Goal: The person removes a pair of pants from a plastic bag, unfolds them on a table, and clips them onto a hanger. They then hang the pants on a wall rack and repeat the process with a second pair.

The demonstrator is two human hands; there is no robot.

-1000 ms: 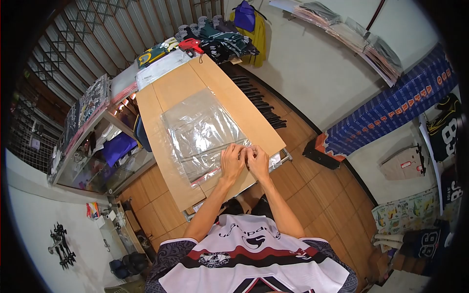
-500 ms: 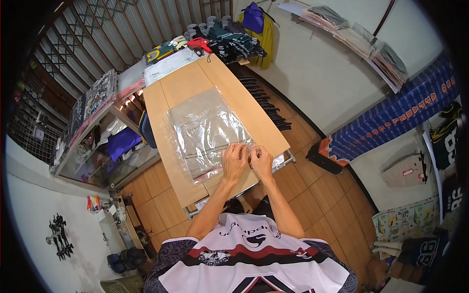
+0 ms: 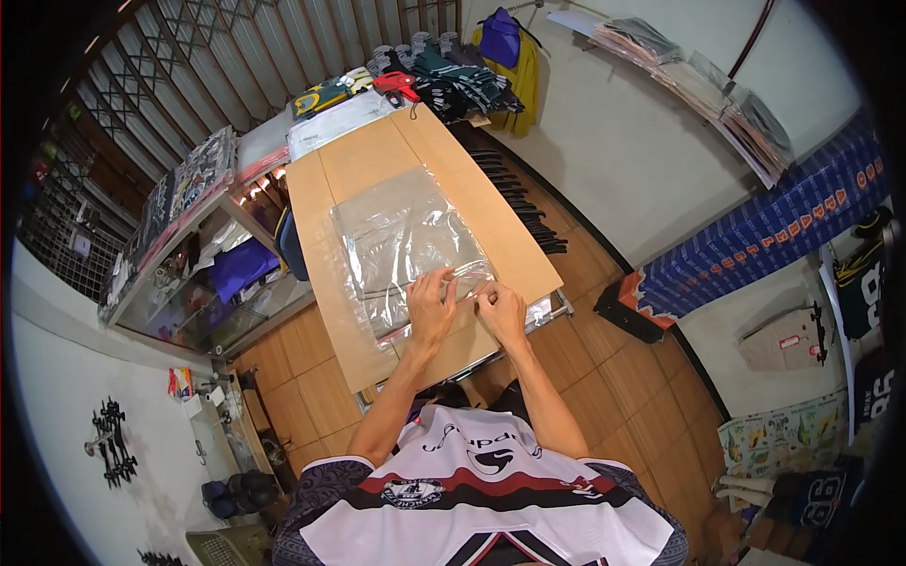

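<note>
A clear plastic bag (image 3: 401, 236) lies flat on the wooden table (image 3: 349, 160), its opening toward me. My left hand (image 3: 429, 307) presses fingers spread on the bag's near edge. My right hand (image 3: 500, 309) pinches the bag's flap at its near right corner. The two hands are a short gap apart. What is inside the bag is hard to tell through the glare.
Folded garments (image 3: 444, 75) and a red tool (image 3: 396, 87) sit at the table's far end beside a white packet (image 3: 335, 123). A glass display case (image 3: 198, 264) stands to the left. Black hangers (image 3: 524, 208) lie on the floor to the right. Packaged goods line the wall shelf (image 3: 698, 85).
My hands were close together at the bag's near edge. Now the left hand has slid left along the edge and flattened, while the right stays near the corner.
</note>
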